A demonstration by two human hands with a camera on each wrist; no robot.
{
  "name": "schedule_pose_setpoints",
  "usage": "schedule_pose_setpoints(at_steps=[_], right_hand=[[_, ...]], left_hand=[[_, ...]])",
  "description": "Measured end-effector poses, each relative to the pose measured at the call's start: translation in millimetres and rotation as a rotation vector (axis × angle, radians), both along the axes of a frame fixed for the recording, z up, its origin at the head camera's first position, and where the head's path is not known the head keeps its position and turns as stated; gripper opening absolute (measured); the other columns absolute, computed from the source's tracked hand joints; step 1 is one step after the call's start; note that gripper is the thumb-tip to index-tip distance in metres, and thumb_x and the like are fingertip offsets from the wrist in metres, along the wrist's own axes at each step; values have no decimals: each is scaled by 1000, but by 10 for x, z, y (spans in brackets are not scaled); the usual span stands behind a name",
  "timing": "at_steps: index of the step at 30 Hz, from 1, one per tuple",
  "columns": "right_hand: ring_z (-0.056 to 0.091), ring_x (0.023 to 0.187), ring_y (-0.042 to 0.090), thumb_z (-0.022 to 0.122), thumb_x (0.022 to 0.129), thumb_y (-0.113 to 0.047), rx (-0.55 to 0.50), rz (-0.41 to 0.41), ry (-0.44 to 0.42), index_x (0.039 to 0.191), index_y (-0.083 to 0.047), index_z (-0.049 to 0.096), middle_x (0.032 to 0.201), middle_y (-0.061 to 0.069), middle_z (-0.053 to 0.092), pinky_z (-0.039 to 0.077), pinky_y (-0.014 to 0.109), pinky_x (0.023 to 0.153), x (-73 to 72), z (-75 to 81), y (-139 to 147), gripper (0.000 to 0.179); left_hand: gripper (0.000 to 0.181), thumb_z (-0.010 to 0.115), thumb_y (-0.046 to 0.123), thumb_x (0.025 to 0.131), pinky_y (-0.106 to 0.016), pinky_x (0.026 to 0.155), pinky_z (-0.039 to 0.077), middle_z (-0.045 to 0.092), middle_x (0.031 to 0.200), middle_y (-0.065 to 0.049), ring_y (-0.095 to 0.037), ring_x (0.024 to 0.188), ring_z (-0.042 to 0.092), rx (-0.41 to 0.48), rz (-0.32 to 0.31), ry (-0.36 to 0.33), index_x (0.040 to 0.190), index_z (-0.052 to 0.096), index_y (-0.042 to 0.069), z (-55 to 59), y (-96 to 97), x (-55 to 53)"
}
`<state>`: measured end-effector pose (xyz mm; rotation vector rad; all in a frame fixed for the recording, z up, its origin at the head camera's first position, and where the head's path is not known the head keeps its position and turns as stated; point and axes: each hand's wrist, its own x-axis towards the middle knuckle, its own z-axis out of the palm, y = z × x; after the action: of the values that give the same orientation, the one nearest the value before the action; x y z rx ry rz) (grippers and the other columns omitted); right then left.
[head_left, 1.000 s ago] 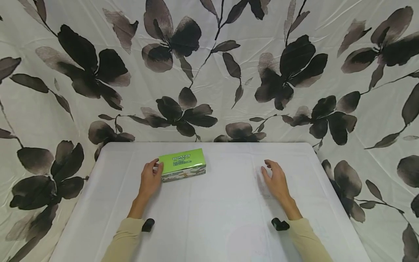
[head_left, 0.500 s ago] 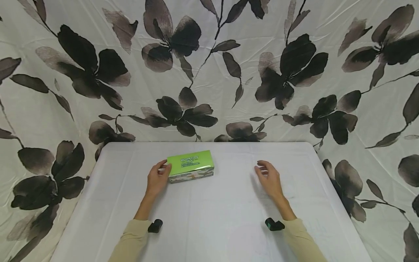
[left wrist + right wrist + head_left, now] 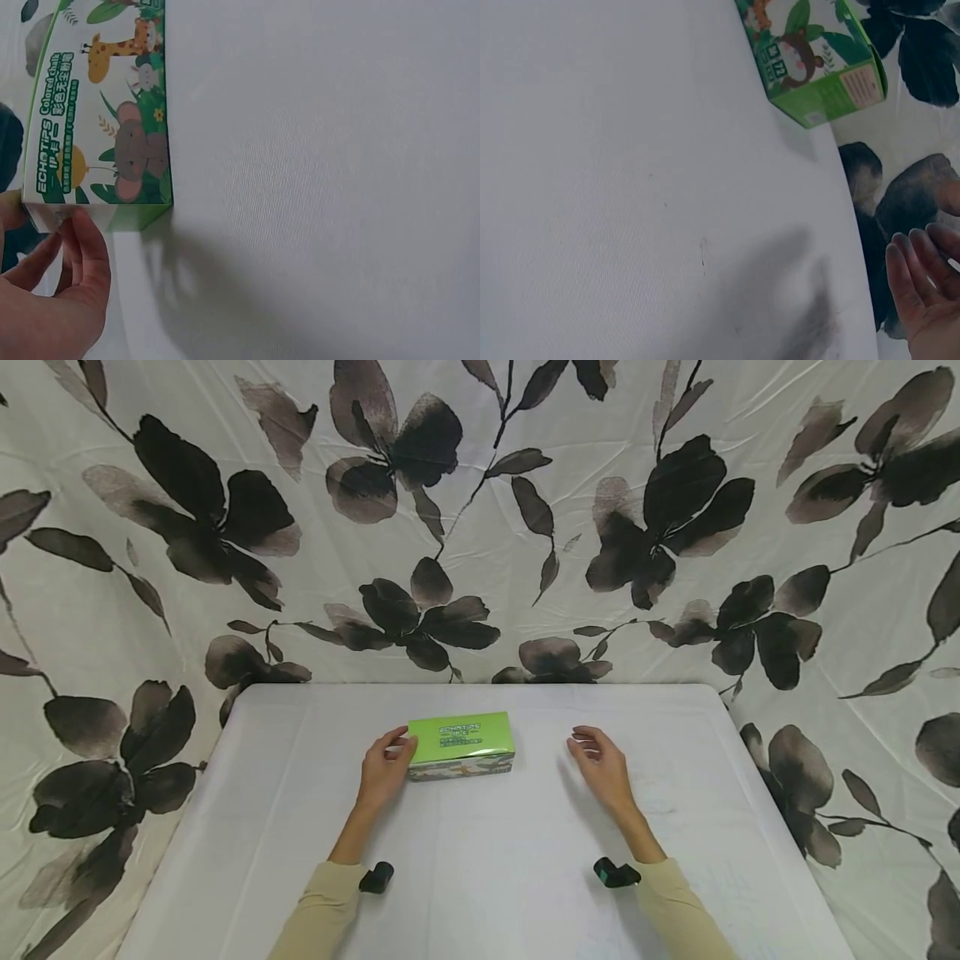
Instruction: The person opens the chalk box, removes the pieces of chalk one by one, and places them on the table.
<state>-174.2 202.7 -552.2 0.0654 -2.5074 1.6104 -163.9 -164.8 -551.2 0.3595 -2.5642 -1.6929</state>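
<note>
A green-topped box of colored chalk [image 3: 461,739] lies on the white table, with animals printed on its front [image 3: 112,105]. My left hand [image 3: 385,768] is at the box's left end, fingers [image 3: 91,244] touching the end face and thumb near the top corner. The fingers are not wrapped around the box. To the right, my right hand [image 3: 602,768] hovers over the table with loosely bent fingers and nothing in them, apart from the box. The right wrist view shows the box's right end [image 3: 836,94] and the fingertips [image 3: 900,259] of that hand.
The white table [image 3: 487,860] has rounded far corners. Behind it hangs a white cloth [image 3: 525,527] with dark flowers. Black wrist cameras [image 3: 377,877] sit at both sleeves.
The chalk box has slid to the right along the table and turned slightly, with my left hand moving behind it. My right hand has moved left, closer to the box.
</note>
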Motion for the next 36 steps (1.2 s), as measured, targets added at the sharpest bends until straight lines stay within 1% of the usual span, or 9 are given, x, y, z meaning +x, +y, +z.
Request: schedule_pose_setpoints(at_steps=[4, 7, 13, 17, 24, 31, 36], right_hand=[[66, 106, 25, 71, 100, -23, -10, 15, -9, 130, 0, 64, 124, 14, 69, 52, 28, 91, -12, -21, -54, 39], [66, 107, 25, 71, 100, -25, -11, 20, -21, 130, -1, 64, 123, 13, 70, 53, 31, 93, -13, -19, -101, 39], [67, 109, 25, 72, 99, -28, -37, 34, -62, 132, -3, 63, 125, 13, 68, 53, 42, 98, 1, 6, -189, 42], [66, 111, 26, 73, 98, -30, -65, 62, -86, 135, -4, 61, 130, 14, 66, 52, 42, 100, 10, 7, -233, 46], [63, 117, 26, 74, 97, -32, -93, 116, -127, 140, -10, 57, 139, 9, 60, 53, 41, 100, 38, 25, -300, 51], [55, 129, 29, 77, 95, -32, -70, 180, -121, 148, -7, 49, 148, 11, 52, 49, 42, 106, 67, 14, -323, 65], [53, 131, 31, 78, 94, -27, -54, 223, -98, 151, -9, 47, 151, 11, 48, 47, 45, 108, 73, -27, -318, 68]], left_hand=[[50, 63, 35, 103, -32, 84, 48, 62, 129, -17, -28, 108, 59, 6, -9, -6, 144, 58, 8, -2, 80, 10], [48, 64, 34, 103, -31, 82, 48, 63, 127, -16, -28, 106, 60, 13, -12, 1, 143, 59, 8, 3, 138, 18], [47, 65, 33, 102, -30, 79, 49, 64, 124, -16, -27, 102, 60, 26, -24, 17, 141, 61, 7, -4, 242, 40], [47, 66, 32, 101, -29, 77, 49, 64, 123, -15, -26, 100, 61, 27, -29, 19, 140, 62, 7, -1, 309, 66], [47, 68, 32, 101, -28, 77, 49, 65, 121, -14, -23, 98, 60, 38, -34, 27, 140, 62, 7, -7, 422, 121], [47, 69, 30, 100, -26, 75, 49, 64, 121, -12, -22, 97, 60, 57, -45, 18, 141, 61, 7, -13, 493, 173], [48, 69, 30, 100, -24, 73, 49, 63, 122, -11, -21, 97, 60, 60, -48, 8, 142, 60, 8, -24, 508, 198]])
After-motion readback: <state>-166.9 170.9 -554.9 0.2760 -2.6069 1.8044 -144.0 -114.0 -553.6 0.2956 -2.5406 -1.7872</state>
